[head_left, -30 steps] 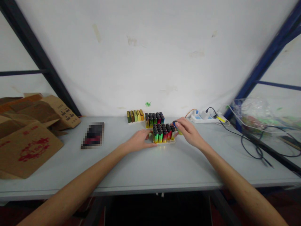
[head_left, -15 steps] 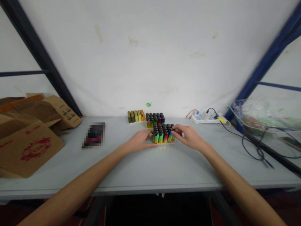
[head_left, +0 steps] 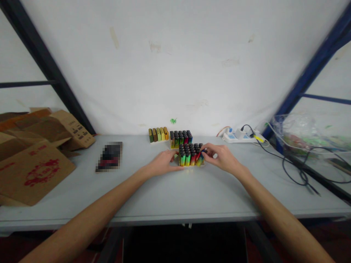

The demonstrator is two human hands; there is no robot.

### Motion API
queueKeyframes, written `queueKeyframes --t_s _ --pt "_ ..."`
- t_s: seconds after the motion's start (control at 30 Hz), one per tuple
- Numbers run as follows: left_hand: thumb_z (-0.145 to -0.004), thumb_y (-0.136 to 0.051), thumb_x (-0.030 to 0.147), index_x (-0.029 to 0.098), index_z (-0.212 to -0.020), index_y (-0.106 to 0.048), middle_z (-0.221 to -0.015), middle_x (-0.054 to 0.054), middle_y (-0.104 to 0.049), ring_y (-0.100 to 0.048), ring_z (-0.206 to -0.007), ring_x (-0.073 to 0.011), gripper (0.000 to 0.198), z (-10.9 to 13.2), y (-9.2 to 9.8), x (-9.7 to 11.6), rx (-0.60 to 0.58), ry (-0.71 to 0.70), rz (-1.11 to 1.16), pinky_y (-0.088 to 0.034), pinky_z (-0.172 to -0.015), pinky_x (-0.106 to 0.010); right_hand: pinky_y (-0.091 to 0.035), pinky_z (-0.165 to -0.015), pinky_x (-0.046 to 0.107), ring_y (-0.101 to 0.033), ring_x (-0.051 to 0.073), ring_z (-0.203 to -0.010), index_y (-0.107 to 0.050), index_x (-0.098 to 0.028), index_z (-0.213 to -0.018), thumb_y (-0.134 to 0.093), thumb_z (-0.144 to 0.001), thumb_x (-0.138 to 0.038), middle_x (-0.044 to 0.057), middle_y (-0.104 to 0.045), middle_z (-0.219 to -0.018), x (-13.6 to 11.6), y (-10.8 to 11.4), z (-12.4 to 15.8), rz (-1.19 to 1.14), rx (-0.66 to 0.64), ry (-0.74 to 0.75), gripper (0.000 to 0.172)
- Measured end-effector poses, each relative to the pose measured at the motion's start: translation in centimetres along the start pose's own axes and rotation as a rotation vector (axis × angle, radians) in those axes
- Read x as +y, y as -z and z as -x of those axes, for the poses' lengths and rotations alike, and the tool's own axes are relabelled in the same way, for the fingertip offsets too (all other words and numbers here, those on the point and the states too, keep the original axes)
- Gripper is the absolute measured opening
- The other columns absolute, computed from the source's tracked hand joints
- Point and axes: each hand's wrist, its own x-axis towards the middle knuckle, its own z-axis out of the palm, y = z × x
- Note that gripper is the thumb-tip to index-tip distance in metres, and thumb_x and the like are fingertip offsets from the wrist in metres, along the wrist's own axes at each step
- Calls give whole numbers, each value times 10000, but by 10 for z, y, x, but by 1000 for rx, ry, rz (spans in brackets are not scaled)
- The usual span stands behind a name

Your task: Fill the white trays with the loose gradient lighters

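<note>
Upright rows of black-topped lighters (head_left: 187, 159) in several colours fill a shallow tray (head_left: 189, 167) on the table. My left hand (head_left: 163, 163) grips the tray's left end, thumb along the front and fingers behind. At the right front corner, my right hand (head_left: 221, 157) pinches the top of a blue-and-yellow lighter (head_left: 200, 160), which leans to the right. A red lighter beside it leans too. Its lower end is hard to make out. Close behind stands a second tray of black-topped lighters (head_left: 181, 140), and to its left a set of yellow and green lighters (head_left: 159, 135).
Flattened cardboard boxes (head_left: 41, 164) lie at the left, near a blurred dark flat item (head_left: 110, 157). A white power strip (head_left: 238, 137) with plugs sits by the wall. Black cables (head_left: 301, 177) and clear plastic bags (head_left: 298, 131) are at the right.
My right hand has shifted slightly, and the blue-and-yellow lighter now leans more to the right. A red lighter has come into view beside it. My left hand stays on the tray.
</note>
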Motion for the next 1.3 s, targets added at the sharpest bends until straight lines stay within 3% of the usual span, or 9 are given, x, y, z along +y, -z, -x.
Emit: queueKeyframes --t_s 0.23,0.53,0.73,0.87,1.1,1.17,1.23,1.3 --pt "-814 -672 708 149 -1266 -608 -941 -74 -681 -640 -843 -262 721 0 0 1 -1 -2 -11 -479 -773 -345 -464 -586 258 -638 158 -620 -670 -221 -947 -648 -927 -561 34 -745 -780 7 -11 -3 -65 12 -43 341" --pt "-815 -667 708 141 -1223 -611 -922 -72 -668 -626 -828 -263 701 -1 2 4 -27 15 -34 -474 -759 -349 -336 -504 256 -530 147 -498 -530 -234 -781 -467 -906 -786 16 -644 -615 4 -24 -5 26 104 -64 570" --pt "-819 -669 695 146 -1231 -612 -919 -70 -665 -625 -818 -257 689 -1 2 4 -23 12 -26 -474 -752 -345 -318 -507 257 -547 158 -509 -529 -233 -811 -402 -936 -780 36 -667 -664 5 -34 -7 111 46 -45 576" --pt "-810 -671 703 155 -1215 -624 -908 -66 -665 -621 -812 -253 683 -1 4 5 -19 13 -10 -476 -750 -344 -330 -520 267 -576 174 -529 -584 -224 -833 -465 -938 -746 51 -687 -677 2 -28 -6 160 35 -38 545" --pt "-808 -674 696 148 -1220 -642 -884 -57 -657 -618 -790 -237 686 0 5 4 -7 8 11 -473 -722 -329 -436 -615 301 -614 186 -581 -659 -193 -827 -377 -1043 -599 56 -670 -650 15 1 -5 192 218 -110 539" --pt "-785 -698 684 150 -1203 -650 -864 -47 -656 -614 -763 -227 680 -1 5 4 -1 28 21 -467 -700 -321 -507 -702 325 -674 208 -701 -692 -184 -978 -410 -1041 -570 76 -725 -779 26 4 -4 110 161 -94 482" --pt "-765 -718 667 155 -1197 -651 -853 -38 -660 -612 -740 -216 673 -2 4 5 0 46 29 -462 -683 -314 -555 -864 377 -710 245 -974 -643 -192 -1254 -520 -996 -569 118 -749 -1103 39 2 -1 -17 13 -32 473" --pt "-754 -725 650 161 -1201 -649 -842 -30 -662 -610 -725 -210 667 -4 4 5 -1 52 34 -458 -674 -309 -525 -1024 441 -629 291 -1241 -514 -202 -1455 -683 -885 -592 154 -622 -1412 52 -6 2 -99 -137 20 711"
